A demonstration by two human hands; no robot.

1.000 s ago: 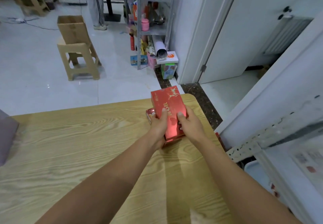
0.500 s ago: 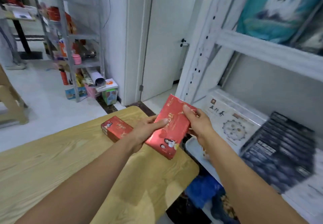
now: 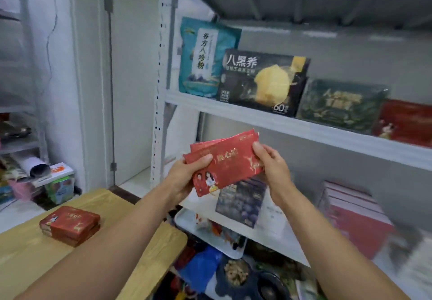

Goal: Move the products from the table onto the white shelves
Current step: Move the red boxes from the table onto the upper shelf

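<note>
Red boxes [image 3: 224,161], two flat ones fanned slightly: where are they in the head view?

In the air in front of the white shelves [image 3: 280,125], just below the edge of the upper shelf board, held between both hands. The left hand [image 3: 184,178] pinches the left end with its thumb across the printed front. The right hand [image 3: 273,166] grips the right end the same way.

Why both hands?

I'd judge it keeps the pair together and level for sliding onto a shelf, perhaps near the black box [image 3: 261,82].

Anything left to move?

A stack of red boxes [image 3: 70,224] lies near the far edge of the table [image 3: 28,264].

What can't you make out?

The fingers behind the boxes are hidden. The lower shelf's goods are blurred, and the shelves' right end is cut off.
</note>
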